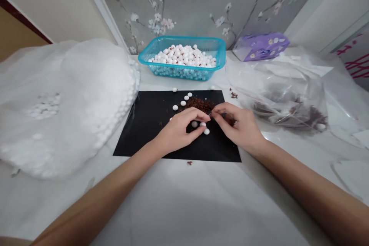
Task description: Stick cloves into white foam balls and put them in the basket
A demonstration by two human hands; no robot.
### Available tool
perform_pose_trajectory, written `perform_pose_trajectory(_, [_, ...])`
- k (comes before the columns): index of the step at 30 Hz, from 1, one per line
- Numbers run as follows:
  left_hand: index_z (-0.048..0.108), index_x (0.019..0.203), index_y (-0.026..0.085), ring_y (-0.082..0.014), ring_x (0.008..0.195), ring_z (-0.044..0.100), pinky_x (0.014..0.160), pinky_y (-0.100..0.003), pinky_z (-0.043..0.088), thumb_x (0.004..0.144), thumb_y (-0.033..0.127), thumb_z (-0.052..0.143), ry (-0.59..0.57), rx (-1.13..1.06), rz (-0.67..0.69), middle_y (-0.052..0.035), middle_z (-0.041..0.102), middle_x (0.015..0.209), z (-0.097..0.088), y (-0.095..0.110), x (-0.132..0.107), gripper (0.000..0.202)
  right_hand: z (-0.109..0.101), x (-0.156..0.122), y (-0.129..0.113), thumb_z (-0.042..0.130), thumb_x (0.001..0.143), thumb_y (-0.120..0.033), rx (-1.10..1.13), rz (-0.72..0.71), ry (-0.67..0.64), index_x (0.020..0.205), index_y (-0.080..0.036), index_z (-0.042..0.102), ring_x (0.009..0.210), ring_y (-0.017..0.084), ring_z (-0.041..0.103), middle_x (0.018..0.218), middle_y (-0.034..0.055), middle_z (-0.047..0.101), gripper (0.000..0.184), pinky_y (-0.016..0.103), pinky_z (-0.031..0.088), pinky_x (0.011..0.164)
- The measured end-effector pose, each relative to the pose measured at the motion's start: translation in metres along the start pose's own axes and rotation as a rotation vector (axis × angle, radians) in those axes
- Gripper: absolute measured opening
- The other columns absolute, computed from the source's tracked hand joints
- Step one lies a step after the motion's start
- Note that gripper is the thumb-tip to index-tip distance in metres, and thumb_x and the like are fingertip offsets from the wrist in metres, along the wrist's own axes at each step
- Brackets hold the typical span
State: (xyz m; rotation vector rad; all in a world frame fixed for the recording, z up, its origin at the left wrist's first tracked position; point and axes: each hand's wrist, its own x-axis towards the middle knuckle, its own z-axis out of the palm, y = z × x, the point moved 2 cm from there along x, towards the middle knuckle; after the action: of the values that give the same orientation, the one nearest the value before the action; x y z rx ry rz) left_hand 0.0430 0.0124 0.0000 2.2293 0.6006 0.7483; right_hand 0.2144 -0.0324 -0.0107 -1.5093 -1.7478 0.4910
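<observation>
My left hand (184, 128) is closed with a small white ball (203, 124) between thumb and fingertips. Just beside it, my right hand (238, 125) is pinched, its fingertips close to the left ones; whatever they grip is too small to make out. Both hands are over a black mat (141, 130). Beyond the fingers lies a pile of small reddish-brown bits (200, 103). One loose white ball (206, 131) rests by my left thumb, and several more, including a white ball (175, 107), lie left of the pile.
At the back stands a blue plastic basket (181, 68) of white balls with brown bits among them. A large bag of white balls (72, 103) fills the left side. On the right are a clear bag of brown pieces (288, 103) and a purple tissue pack (262, 47).
</observation>
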Motion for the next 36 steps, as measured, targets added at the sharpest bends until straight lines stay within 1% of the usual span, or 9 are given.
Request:
perform_pose_trajectory(4, [0.057, 0.096, 0.018, -0.0135, 0.092, 0.059, 0.083, -0.026, 0.047, 0.083, 0.010, 0.051, -0.015, 0.053, 0.035, -0.0033, 0.063, 0.096, -0.0003, -0.0009, 0.0005, 0.016, 0.0003, 0.0000, 0.0008, 0.048, 0.086, -0.022, -0.004, -0.013, 0.013, 0.084, -0.020, 0.055, 0.047, 0.008, 0.044, 0.071, -0.0012, 0.056, 0.007, 0.022, 0.035, 0.048])
perform_pose_trajectory(10, [0.056, 0.097, 0.018, -0.0145, 0.095, 0.058, 0.085, -0.027, 0.045, 0.078, 0.009, 0.055, -0.028, 0.116, 0.069, -0.0037, 0.062, 0.099, -0.0011, -0.0001, 0.0005, 0.021, 0.0004, 0.0006, -0.0003, 0.053, 0.082, -0.018, -0.036, -0.112, 0.107, 0.078, -0.020, 0.057, 0.047, 0.008, 0.039, 0.058, -0.0045, 0.043, 0.006, 0.022, 0.032, 0.047])
perform_pose_trajectory(13, [0.057, 0.094, 0.018, -0.0167, 0.096, 0.057, 0.087, -0.031, 0.042, 0.075, 0.014, 0.060, 0.001, 0.252, 0.068, -0.0027, 0.064, 0.100, -0.0034, 0.0025, 0.0005, 0.019, 0.0010, -0.0004, 0.0007, 0.053, 0.082, -0.019, -0.039, -0.102, 0.101, 0.079, -0.019, 0.058, 0.047, 0.008, 0.039, 0.058, -0.0046, 0.044, 0.006, 0.022, 0.032, 0.047])
perform_pose_trajectory(16, [0.058, 0.091, 0.020, -0.0184, 0.093, 0.056, 0.084, -0.034, 0.038, 0.073, 0.020, 0.063, 0.038, 0.419, 0.022, 0.0010, 0.067, 0.092, -0.0056, 0.0030, 0.0002, 0.018, 0.0012, -0.0009, 0.0005, 0.053, 0.083, -0.020, -0.059, -0.111, 0.097, 0.080, -0.020, 0.059, 0.048, 0.008, 0.040, 0.059, -0.0040, 0.045, 0.007, 0.022, 0.033, 0.047])
perform_pose_trajectory(18, [0.059, 0.091, 0.021, -0.0176, 0.090, 0.056, 0.082, -0.033, 0.036, 0.073, 0.020, 0.063, 0.037, 0.454, 0.001, 0.0030, 0.068, 0.087, -0.0057, 0.0020, 0.0002, 0.019, 0.0014, -0.0006, -0.0001, 0.053, 0.083, -0.020, -0.070, -0.127, 0.086, 0.080, -0.020, 0.060, 0.048, 0.008, 0.041, 0.061, -0.0033, 0.047, 0.007, 0.022, 0.033, 0.047])
perform_pose_trajectory(25, [0.059, 0.090, 0.021, -0.0152, 0.090, 0.057, 0.084, -0.031, 0.035, 0.077, 0.019, 0.060, 0.024, 0.442, -0.002, 0.0038, 0.068, 0.089, -0.0040, -0.0014, 0.0005, 0.013, 0.0013, 0.0009, 0.0015, 0.054, 0.082, -0.020, -0.021, -0.094, 0.057, 0.081, -0.021, 0.059, 0.042, 0.007, 0.040, 0.059, -0.0046, 0.053, 0.005, 0.021, 0.034, 0.044])
perform_pose_trajectory(27, [0.059, 0.090, 0.022, -0.0156, 0.090, 0.057, 0.084, -0.031, 0.035, 0.077, 0.020, 0.060, 0.014, 0.441, -0.004, 0.0035, 0.068, 0.089, -0.0041, -0.0011, 0.0004, 0.013, 0.0010, 0.0013, 0.0017, 0.054, 0.083, -0.020, -0.010, -0.095, 0.063, 0.082, -0.021, 0.060, 0.042, 0.006, 0.040, 0.063, -0.0039, 0.055, 0.005, 0.021, 0.034, 0.044])
perform_pose_trajectory(31, [0.058, 0.090, 0.022, -0.0156, 0.090, 0.058, 0.085, -0.031, 0.035, 0.079, 0.023, 0.060, -0.002, 0.417, -0.007, 0.0036, 0.069, 0.090, -0.0046, -0.0006, 0.0005, 0.012, 0.0003, 0.0012, -0.0008, 0.056, 0.083, -0.019, -0.051, -0.159, 0.103, 0.081, -0.020, 0.061, 0.046, 0.006, 0.041, 0.075, -0.0009, 0.055, 0.006, 0.022, 0.037, 0.047])
perform_pose_trajectory(36, [0.054, 0.097, 0.022, -0.0162, 0.092, 0.060, 0.086, -0.032, 0.036, 0.079, 0.024, 0.062, -0.005, 0.354, -0.041, 0.0043, 0.071, 0.087, -0.0043, -0.0023, 0.0012, 0.020, 0.0035, -0.0028, -0.0054, 0.053, 0.086, -0.020, -0.138, -0.226, 0.047, 0.086, -0.020, 0.061, 0.048, 0.006, 0.044, 0.081, 0.0004, 0.058, 0.008, 0.021, 0.038, 0.048])
